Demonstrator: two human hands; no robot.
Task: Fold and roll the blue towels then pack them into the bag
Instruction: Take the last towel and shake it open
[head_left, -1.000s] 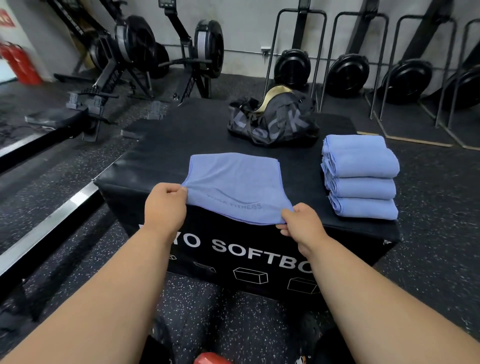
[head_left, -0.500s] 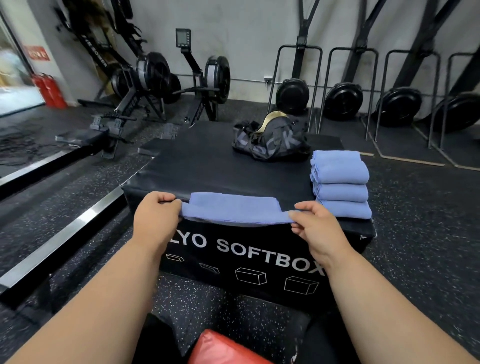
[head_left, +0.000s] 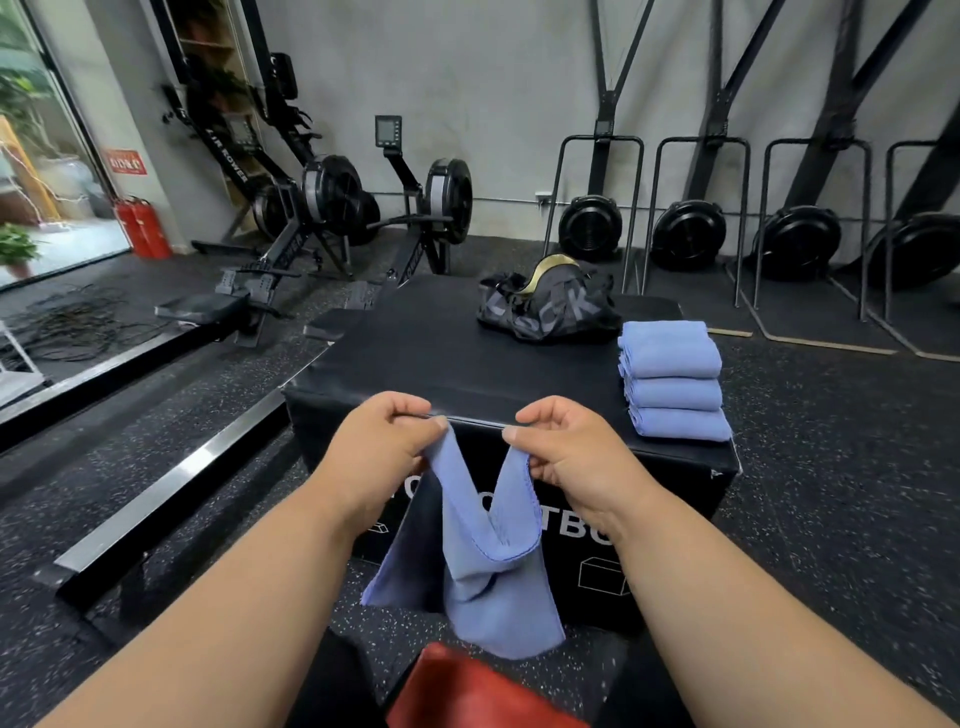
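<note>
I've lifted the soft blue microfibre towel (head_left: 483, 561) off the black padded bench (head_left: 415, 358). Both hands, left (head_left: 384, 447) and right (head_left: 576, 452), pinch its corners, so folding comes next.

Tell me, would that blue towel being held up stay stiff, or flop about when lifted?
Probably floppy: the blue towel sags in a deep fold between the left hand and right hand. Likely light too, since fingertip pinches carry it. It drapes limply in front of the black box, so it shouldn't roll.
</note>
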